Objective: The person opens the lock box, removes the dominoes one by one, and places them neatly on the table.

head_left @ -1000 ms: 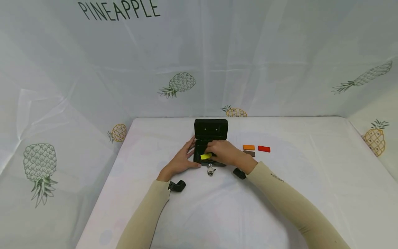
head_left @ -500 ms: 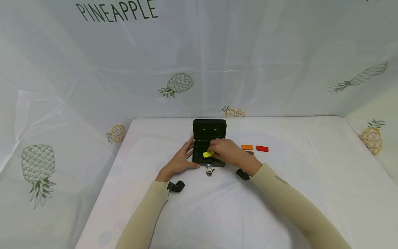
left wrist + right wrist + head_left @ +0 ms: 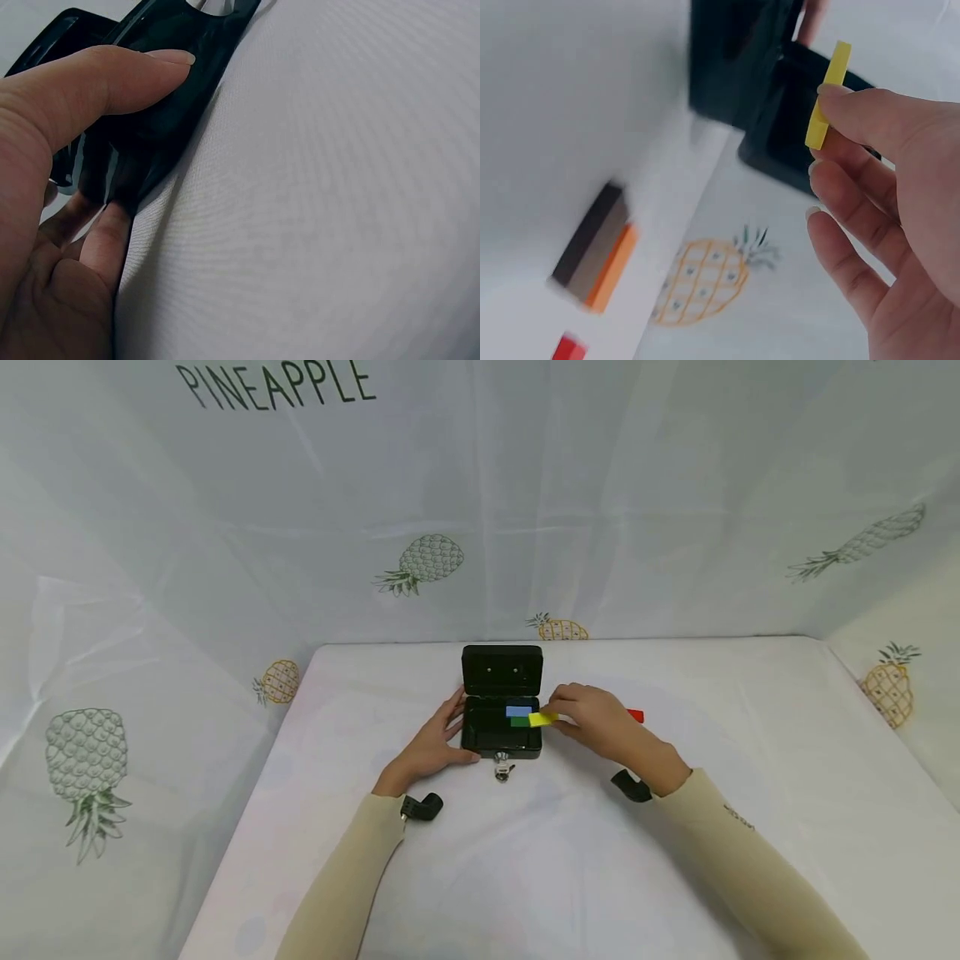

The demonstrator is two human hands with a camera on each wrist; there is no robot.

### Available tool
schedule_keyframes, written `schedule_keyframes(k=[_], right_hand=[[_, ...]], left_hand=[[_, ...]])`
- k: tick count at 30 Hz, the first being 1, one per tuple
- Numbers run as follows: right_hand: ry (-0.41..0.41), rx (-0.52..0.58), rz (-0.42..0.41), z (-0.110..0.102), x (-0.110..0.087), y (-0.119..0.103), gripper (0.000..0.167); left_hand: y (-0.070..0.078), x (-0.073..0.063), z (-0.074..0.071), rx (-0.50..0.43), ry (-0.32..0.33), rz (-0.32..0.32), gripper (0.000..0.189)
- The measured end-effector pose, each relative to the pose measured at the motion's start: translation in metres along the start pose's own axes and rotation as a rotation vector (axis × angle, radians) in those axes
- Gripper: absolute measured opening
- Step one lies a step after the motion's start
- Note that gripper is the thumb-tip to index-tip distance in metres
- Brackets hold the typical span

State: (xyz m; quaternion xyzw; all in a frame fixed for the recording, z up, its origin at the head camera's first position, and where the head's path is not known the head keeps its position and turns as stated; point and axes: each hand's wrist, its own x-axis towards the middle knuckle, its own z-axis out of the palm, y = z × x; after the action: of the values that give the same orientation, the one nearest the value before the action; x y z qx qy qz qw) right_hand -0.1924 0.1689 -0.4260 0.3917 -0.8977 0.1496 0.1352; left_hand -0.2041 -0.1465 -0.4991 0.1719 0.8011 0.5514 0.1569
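My right hand [image 3: 600, 720] pinches a small yellow block [image 3: 542, 720] between thumb and fingers over the right rim of a black cash box [image 3: 528, 753]. In the right wrist view the yellow block [image 3: 838, 64] stands tilted at the thumb tip, the other fingers loosely bent below it. The box lies with its lid [image 3: 480, 672] raised at the back. Inside, towards the back right, are a blue block [image 3: 517, 712] and a green block [image 3: 519, 722]. My left hand [image 3: 427, 747] grips the box's left front corner, thumb at the front, fingers along the left side.
A lock with keys [image 3: 502, 771] sticks out at the box's front. On the white table [image 3: 712, 718], right of the box, lie an orange block [image 3: 613, 266], a dark grey-brown block [image 3: 592, 236] and a red block [image 3: 570, 348]. A cloth wall [image 3: 300, 552] with printed pineapples rises behind.
My right hand has moved right with the yellow block, from inside the box to its right rim. Blue and green blocks now show inside; the hand hides the orange and dark ones in the head view.
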Motion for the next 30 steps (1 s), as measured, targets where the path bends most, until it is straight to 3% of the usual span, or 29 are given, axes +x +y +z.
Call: schedule_keyframes(k=[21,30], right_hand=[[0.016,-0.036,0.123,-0.016,-0.081,0.048,0.033],[-0.059,-0.065,0.229,-0.020,-0.098,0.060,0.032]], left_hand=[[0.000,0.001,-0.001,-0.009,-0.010,0.009,0.125],[0.001,0.001,-0.001,-0.008,-0.007,0.009,0.124]])
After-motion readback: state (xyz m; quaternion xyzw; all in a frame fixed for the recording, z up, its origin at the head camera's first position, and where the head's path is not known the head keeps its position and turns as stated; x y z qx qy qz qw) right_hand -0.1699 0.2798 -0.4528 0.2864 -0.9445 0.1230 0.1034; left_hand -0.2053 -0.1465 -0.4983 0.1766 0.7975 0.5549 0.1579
